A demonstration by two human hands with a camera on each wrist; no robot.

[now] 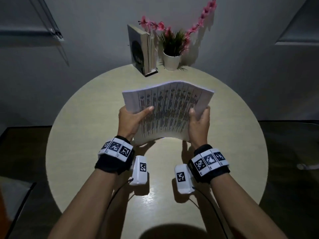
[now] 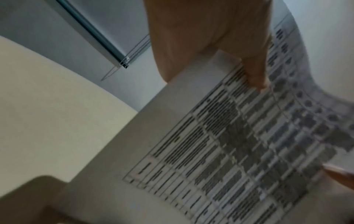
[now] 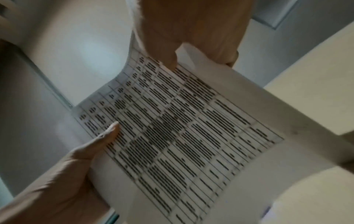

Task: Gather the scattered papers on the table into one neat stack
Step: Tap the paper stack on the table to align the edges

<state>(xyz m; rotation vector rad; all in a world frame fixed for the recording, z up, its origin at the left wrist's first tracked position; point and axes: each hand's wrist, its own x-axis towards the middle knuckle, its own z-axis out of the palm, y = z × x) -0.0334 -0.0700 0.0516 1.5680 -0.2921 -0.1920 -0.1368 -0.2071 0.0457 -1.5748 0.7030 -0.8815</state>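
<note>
My right hand (image 3: pixel 193 30) pinches the far edge of the papers (image 3: pixel 191 136), thumb on the printed table; my left hand (image 3: pixel 63 178) grips the opposite edge.

Dim room, pale grey wall (image 1: pixel 241 57), round beige table (image 1: pixel 72 144), dark floor (image 1: pixel 290 152).

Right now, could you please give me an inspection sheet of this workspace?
Surface: round pale table, lit from above.
Job's things: stack of printed papers held above the table, bowed in the middle; no loose sheets seen on the table.
Clutter: upright books in a holder and a potted plant with pink flowers at the far edge.
Grippers: left hand grips the stack's left edge; right hand grips its right edge.
Cables: dark leads run from the wrist cameras along the forearms.
Surroundings: grey wall, window blinds on both sides, dim room.
</note>
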